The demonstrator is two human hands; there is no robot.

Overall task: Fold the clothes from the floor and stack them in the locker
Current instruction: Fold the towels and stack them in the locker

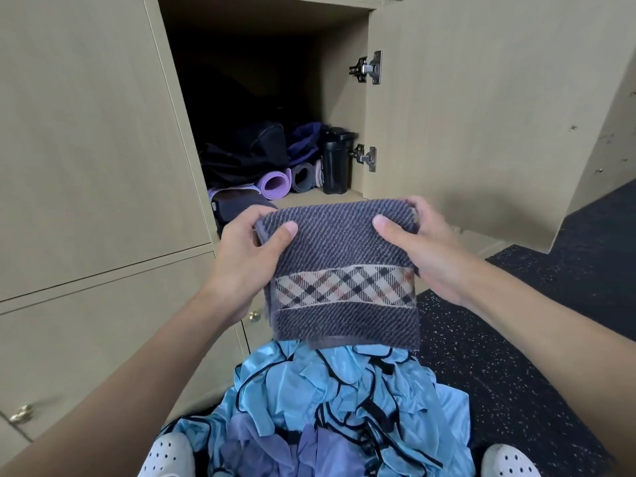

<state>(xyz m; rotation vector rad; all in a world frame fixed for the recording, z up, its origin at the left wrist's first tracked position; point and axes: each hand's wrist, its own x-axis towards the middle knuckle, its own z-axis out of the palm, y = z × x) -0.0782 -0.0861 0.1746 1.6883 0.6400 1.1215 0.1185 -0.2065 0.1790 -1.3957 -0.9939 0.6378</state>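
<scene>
folded towel (340, 270) between both hands

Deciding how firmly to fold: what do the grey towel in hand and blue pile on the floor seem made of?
Grey towel: likely thick cotton terry, matte, with diagonal ribbed loops. Blue pile: probably thin satiny synthetic, given its sheen and limp creases.

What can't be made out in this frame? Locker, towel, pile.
Head view only.
Locker rear: too dark, dark bundles unidentifiable.
Bottle label: too small to read.
Towel: fold layers hidden by its front face; fingers of left hand and right hand behind it mostly unseen.
Blue clothes pile: top covered by towel, bottom cut by frame edge; item count unclear.
</scene>
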